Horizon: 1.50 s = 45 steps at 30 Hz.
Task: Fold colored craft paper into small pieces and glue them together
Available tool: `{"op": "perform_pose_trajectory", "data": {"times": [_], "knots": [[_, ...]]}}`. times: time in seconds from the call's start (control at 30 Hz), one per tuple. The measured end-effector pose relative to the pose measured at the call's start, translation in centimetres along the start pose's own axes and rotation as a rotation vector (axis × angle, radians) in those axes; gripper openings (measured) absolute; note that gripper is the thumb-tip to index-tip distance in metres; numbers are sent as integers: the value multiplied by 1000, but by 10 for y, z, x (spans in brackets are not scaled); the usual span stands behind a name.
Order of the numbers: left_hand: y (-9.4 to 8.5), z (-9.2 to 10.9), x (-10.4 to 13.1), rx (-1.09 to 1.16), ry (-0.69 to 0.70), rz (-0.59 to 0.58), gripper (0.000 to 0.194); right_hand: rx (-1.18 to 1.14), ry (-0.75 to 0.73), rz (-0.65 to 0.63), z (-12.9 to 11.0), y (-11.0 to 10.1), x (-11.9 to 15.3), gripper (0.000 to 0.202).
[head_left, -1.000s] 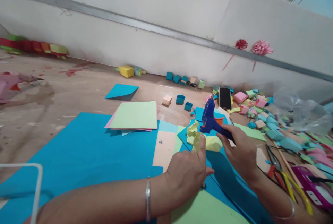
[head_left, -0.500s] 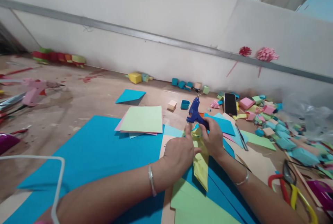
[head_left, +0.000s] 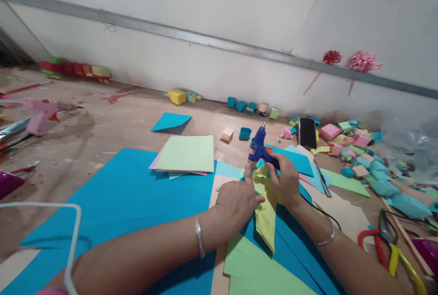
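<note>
Since a second ago, the blue gun (head_left: 259, 144) has shifted left with both hands, and the yellow paper (head_left: 265, 222) has swung from lying rightward to trailing towards the person. At far left a pink gun (head_left: 37, 114) lies on the worktop (head_left: 123, 126); next come a big blue sheet (head_left: 130, 203) and the paper stack (head_left: 188, 153) overlapping its far edge. Just right of that, the left hand (head_left: 236, 201) points its index finger up to the rear of the blue gun, apparently touching; its other fingers are curled and partly hidden, so whether they grip anything I cannot tell. Crumpled, the yellow paper lies between the hands, beneath the gun. Nozzle up and away, the blue gun is held by its handle in the closed right hand (head_left: 286, 181). A push off-centre at the rear could, I judge, make the finger slip or jerk the gun sideways; if the nozzle is hot, a dip could drip glue on the papers below. Further right, the cord (head_left: 323, 211) runs under the right forearm and could snag loose sheets if pulled.
</note>
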<state>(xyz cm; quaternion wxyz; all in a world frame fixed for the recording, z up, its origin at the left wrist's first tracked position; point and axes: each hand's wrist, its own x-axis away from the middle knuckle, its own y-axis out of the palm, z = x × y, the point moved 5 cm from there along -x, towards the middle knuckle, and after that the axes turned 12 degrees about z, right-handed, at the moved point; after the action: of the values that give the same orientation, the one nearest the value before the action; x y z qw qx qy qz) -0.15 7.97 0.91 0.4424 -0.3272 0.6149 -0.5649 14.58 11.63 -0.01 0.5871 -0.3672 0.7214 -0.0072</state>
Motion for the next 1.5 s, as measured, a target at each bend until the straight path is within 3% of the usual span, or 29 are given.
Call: {"op": "perform_pose_trajectory", "data": {"times": [0.77,1.17,1.3,1.5], "knots": [[8,2,3,-18,31,-23,89,19,-69,-5,-7,-8,-1,20],[6,2,3,21,34,-37,71,18,-13,13,-4,-11,-6,19],[-1,-4,-8,292,63,72,39,18,34,59,-4,-15,-8,19],[13,-28,-33,1103,-297,90,28,-4,55,77,-5,-14,-8,20]]}}
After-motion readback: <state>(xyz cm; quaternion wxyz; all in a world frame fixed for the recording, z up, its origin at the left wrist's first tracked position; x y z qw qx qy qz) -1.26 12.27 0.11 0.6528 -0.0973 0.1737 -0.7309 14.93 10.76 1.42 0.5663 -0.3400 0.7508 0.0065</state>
